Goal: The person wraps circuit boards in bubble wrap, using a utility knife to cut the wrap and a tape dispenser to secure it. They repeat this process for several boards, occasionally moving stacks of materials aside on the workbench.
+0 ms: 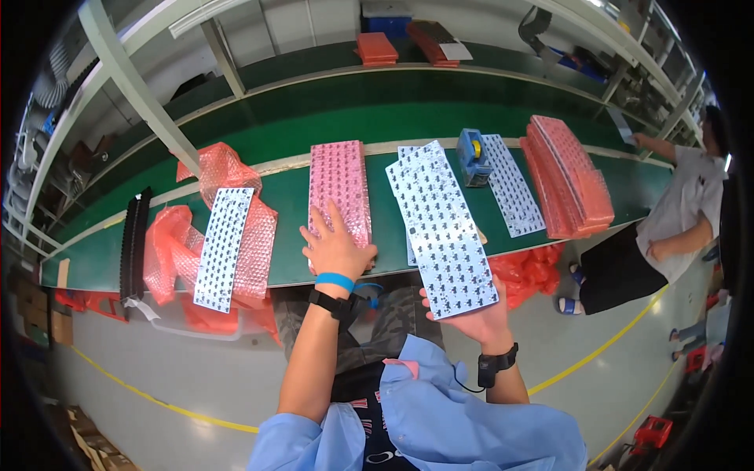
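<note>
My left hand (336, 245) lies with spread fingers on the near half of a stack of circuit boards in pink bubble wrap (339, 173). My right hand (484, 318) grips a long white circuit board (444, 228) by its near end, the thumb along its right side. Rows of small black marks cover that board, which is tilted over the bench edge. Under it, another white board (404, 151) shows only in part. To the left, one more white board (223, 250) rests on loose red bubble wrap (258, 247).
A blue tape dispenser (473, 157) stands beside a white board (513, 186) on the green bench (294, 200). Further right is a tall stack of red-wrapped boards (564, 177). A black slotted rack (135, 245) sits at the left. Another person (683, 204) stands at the right.
</note>
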Demonstrator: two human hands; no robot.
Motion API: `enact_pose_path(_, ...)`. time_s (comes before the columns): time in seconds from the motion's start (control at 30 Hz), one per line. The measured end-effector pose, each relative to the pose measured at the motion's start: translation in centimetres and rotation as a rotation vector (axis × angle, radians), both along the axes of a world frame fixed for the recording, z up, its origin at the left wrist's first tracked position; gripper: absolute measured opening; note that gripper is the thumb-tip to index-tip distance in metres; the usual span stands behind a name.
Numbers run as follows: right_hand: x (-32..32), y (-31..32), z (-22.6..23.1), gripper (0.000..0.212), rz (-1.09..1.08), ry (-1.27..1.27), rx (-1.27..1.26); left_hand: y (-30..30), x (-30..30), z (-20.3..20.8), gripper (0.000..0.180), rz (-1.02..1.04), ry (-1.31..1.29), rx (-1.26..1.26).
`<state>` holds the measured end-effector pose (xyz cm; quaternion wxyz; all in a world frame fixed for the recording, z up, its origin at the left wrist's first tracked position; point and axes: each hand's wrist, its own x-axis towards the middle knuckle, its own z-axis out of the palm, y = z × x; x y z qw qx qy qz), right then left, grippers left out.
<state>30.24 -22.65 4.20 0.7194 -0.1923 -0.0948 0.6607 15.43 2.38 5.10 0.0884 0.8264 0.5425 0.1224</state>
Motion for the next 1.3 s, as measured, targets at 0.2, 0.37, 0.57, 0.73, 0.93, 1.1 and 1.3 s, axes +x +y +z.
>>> enact_pose_path(0.2,-0.9,0.1,-1.1,0.101,0.068,0.098,0.054,1.1,1.0,1.3,0.132,0.016,0.089,-0.058)
enact_pose_path(0.37,-2.6,0.7,-0.8,0.099,0.073,0.139,0.08,7.0,-3.6,0.6,0.112,-0.111,-0.359,-0.301)
enact_pose_path(0.57,-5.2,5.8,-2.7,0.091,0.155,0.329,0.089,11.6,-11.7,2.6,0.066,-0.157,-1.29,-1.34)
enact_pose_path(0.73,-7.2,10.6,-5.8,0.079,0.217,0.354,0.096,7.0,-13.6,3.6,0.067,-0.207,-1.493,-1.219)
enact_pose_path(0.93,-8.6,12.5,-4.3,0.082,0.116,0.192,-0.173,2.5,-17.5,3.4,0.08,-0.273,-1.502,-1.101)
enact_pose_path(1.1,-8.4,11.9,-3.8,0.089,0.289,0.13,-0.224,-2.6,-17.0,4.2,0.093,-0.348,-1.584,-1.116)
enact_pose_path(1.3,-8.2,10.8,-4.5,0.094,0.418,0.261,-0.46,-6.6,-16.8,1.0,0.102,-0.332,-1.683,-1.222)
